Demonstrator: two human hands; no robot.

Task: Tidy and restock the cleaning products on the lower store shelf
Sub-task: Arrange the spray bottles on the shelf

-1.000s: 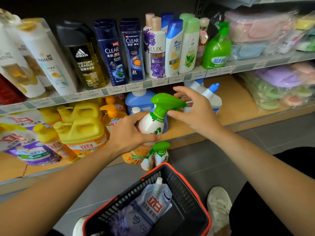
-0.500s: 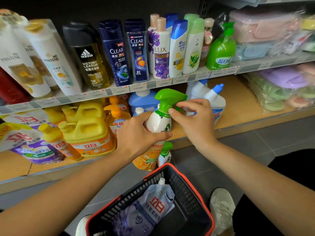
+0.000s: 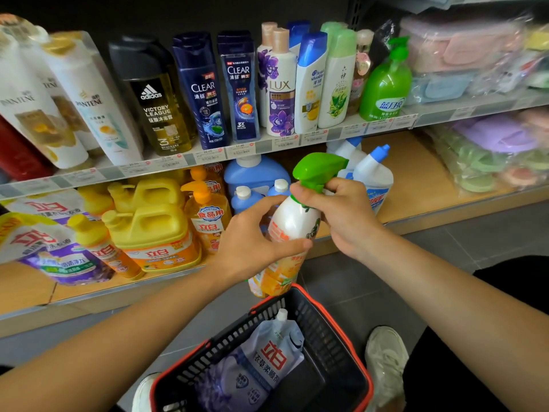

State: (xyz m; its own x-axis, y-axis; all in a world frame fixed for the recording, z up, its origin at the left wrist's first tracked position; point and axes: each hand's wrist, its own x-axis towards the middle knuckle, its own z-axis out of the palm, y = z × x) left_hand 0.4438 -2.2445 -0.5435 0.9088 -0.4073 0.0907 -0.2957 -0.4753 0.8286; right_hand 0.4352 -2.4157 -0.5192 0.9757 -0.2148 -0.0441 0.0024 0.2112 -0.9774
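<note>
A white and orange spray bottle (image 3: 292,221) with a green trigger head (image 3: 318,169) is held up in front of the lower wooden shelf (image 3: 416,188). My left hand (image 3: 252,239) grips its body from the left. My right hand (image 3: 341,212) curls round the neck just under the green head. Behind the bottle on the lower shelf stand blue detergent bottles (image 3: 255,176), white toilet cleaner bottles with blue caps (image 3: 372,173), yellow jugs (image 3: 151,230) and an orange pump bottle (image 3: 208,215). Purple and white refill pouches (image 3: 56,248) lie at the shelf's left.
A black basket with a red rim (image 3: 323,316) sits on the floor below my arms and holds a white refill pouch (image 3: 267,358). The upper shelf carries shampoo bottles (image 3: 202,90) and a green soap pump bottle (image 3: 386,84). Bagged plastic goods (image 3: 490,150) fill the right. My shoes flank the basket.
My right hand came off the white bottles behind, closed round the sprayer's neck, and the bottle rose slightly. The small green-capped bottle near the basket is no longer visible.
</note>
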